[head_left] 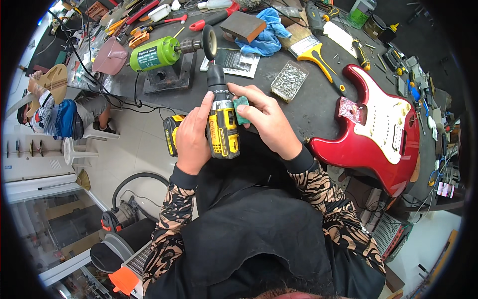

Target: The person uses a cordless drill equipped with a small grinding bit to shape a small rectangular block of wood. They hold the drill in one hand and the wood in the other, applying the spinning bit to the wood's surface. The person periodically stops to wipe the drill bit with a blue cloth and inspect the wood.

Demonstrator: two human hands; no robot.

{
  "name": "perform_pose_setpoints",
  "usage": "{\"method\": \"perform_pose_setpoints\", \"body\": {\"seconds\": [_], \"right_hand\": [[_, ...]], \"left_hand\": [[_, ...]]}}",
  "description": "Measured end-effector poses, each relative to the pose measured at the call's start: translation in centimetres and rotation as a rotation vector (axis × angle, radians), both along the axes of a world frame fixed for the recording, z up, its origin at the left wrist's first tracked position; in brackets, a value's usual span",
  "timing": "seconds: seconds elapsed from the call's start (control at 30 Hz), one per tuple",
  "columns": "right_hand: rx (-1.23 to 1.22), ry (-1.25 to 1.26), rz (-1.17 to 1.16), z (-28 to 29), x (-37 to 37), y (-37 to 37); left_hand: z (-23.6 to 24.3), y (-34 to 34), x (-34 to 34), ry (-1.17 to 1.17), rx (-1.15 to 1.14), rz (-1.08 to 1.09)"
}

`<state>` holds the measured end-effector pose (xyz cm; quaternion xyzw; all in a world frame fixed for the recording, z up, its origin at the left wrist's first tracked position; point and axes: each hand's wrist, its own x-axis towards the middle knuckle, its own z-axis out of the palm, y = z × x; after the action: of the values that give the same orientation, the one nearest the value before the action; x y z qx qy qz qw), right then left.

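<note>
A yellow and black cordless drill (228,137) points away from me over the near edge of the bench, its battery sticking out to the left. My left hand (193,139) is closed around the drill's left side, fingers along the body toward the collar. Pinched under the thumb of my right hand (269,117) is a small green pad (242,110), against the drill's right side. The right index finger reaches to the numbered collar. Just beyond the chuck (215,74) stands the wheel (209,42) of a green bench motor (157,54); whether they touch, I cannot tell.
To the right lies a glossy red guitar body (363,144) with a white pickguard. A box of screws (290,80), a yellow-handled brush (318,60), a blue cloth (264,35) and a wooden block (244,26) sit farther back. Another person (55,112) sits at far left holding a guitar body.
</note>
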<state>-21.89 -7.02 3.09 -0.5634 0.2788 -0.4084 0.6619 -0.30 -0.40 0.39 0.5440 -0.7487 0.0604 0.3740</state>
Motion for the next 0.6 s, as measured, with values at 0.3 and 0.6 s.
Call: {"method": "perform_pose_setpoints", "body": {"seconds": [0.3, 0.6], "right_hand": [[-0.013, 0.006, -0.020, 0.1, -0.1, 0.1], [0.020, 0.003, -0.040, 0.0, -0.3, 0.1]], "left_hand": [[-0.2, 0.4, -1.0, -0.013, -0.005, 0.042], [-0.4, 0.8, -2.2, -0.028, -0.010, 0.101]]}}
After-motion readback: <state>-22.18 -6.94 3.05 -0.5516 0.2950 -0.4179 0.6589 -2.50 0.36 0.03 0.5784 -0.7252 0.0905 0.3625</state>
